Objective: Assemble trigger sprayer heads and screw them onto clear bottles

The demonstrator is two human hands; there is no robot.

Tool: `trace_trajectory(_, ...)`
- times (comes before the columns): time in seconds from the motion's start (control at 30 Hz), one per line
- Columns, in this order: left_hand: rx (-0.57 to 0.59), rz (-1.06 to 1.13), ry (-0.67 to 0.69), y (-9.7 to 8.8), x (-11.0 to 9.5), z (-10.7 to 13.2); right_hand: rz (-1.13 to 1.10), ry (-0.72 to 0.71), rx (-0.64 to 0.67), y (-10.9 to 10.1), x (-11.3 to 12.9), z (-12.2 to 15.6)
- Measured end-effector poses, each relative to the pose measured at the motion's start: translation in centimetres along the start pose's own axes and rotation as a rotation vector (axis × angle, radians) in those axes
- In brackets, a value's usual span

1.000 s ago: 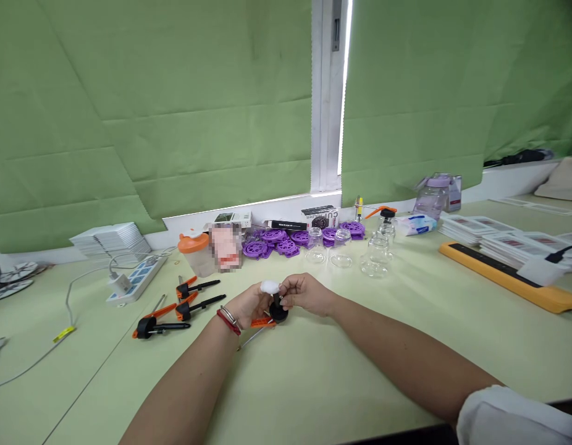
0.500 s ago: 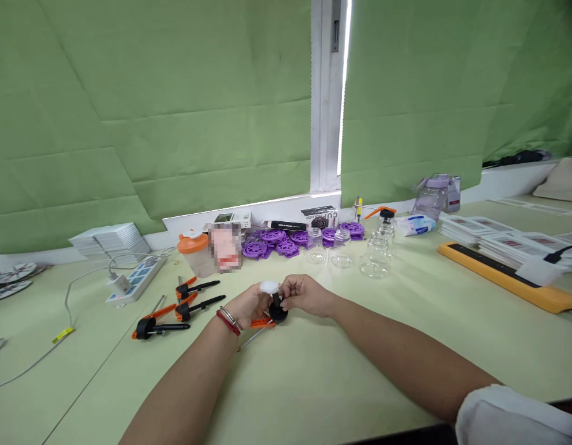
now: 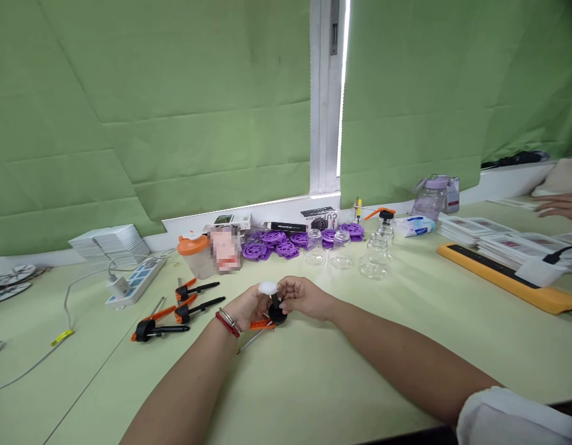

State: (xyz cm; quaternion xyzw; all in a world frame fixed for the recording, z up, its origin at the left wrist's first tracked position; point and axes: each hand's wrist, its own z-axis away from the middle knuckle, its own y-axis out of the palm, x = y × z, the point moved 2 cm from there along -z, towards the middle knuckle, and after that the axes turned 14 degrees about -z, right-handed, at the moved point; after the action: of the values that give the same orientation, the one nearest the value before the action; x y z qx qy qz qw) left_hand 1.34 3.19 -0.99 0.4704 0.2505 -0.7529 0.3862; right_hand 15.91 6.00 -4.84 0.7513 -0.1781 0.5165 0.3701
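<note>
In front of me is a black-and-orange pump-like head (image 3: pixel 277 314) with a dark upright stem, an orange lever and a thin metal rod pointing down-left. A white, soft-looking piece (image 3: pixel 268 288) sits at the top of the stem. My left hand (image 3: pixel 249 307) is closed around the head from the left, its fingers partly hidden. From the right, my right hand (image 3: pixel 303 298) pinches at the stem, thumb and fingertips together. Several similar black-and-orange heads (image 3: pixel 162 329) lie on the table to the left of my left hand.
Clear glass bottles (image 3: pixel 375 262) stand beyond my hands, one fitted with an orange-levered head (image 3: pixel 386 215). Behind them are purple plastic parts (image 3: pixel 286 248) and an orange-lidded cup (image 3: pixel 193 254). Power strips lie left (image 3: pixel 140 281) and right (image 3: pixel 503 275). Another person's hand (image 3: pixel 561 205) shows far right.
Both my hands keep nearly the same grip and place on the pump-like head. Another person's hand has come into view at the right edge.
</note>
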Motion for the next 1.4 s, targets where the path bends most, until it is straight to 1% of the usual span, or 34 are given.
trace_trajectory(0.2,0.013,-0.023,0.015,0.07,-0.06,0.06,0.018,0.023,-0.013,0.18,0.21,0.10)
trace_trajectory(0.5,0.026,0.029,0.013,-0.25,0.27,-0.23,0.022,0.024,-0.016,0.49,0.52,0.21)
trace_trajectory(1.03,0.004,0.031,0.002,-0.44,0.44,-0.34,0.007,0.031,-0.019,0.61,0.58,0.22)
trace_trajectory(1.4,0.002,0.014,0.018,-0.19,0.23,-0.21,0.002,0.045,-0.035,0.76,0.74,0.29)
